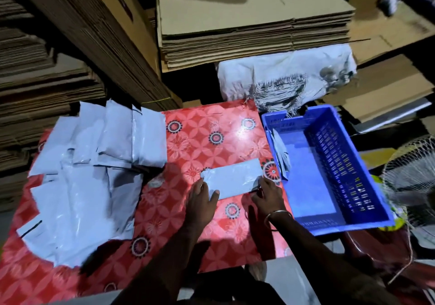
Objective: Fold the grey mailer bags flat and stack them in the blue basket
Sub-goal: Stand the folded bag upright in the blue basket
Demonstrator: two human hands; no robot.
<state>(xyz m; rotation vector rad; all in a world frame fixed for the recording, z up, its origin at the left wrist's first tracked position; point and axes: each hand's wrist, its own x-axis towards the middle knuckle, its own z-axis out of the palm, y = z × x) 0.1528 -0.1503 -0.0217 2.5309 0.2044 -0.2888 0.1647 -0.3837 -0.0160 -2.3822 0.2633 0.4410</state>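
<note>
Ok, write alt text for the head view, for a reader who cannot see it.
The left hand and right hand grip a folded mailer bag on a red table. A pile of grey bags lies left of it, a blue basket right.

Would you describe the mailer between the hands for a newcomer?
On the red floral tablecloth, look left of the blue basket. A folded mailer lies alone there, the left hand and right hand at its ends, unlike the unfolded pile further left.

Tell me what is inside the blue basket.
The blue basket holds folded grey mailers leaning against its left wall; how many, I cannot tell. The rest of its floor shows bare blue. Anything under the mailers is covered.
</note>
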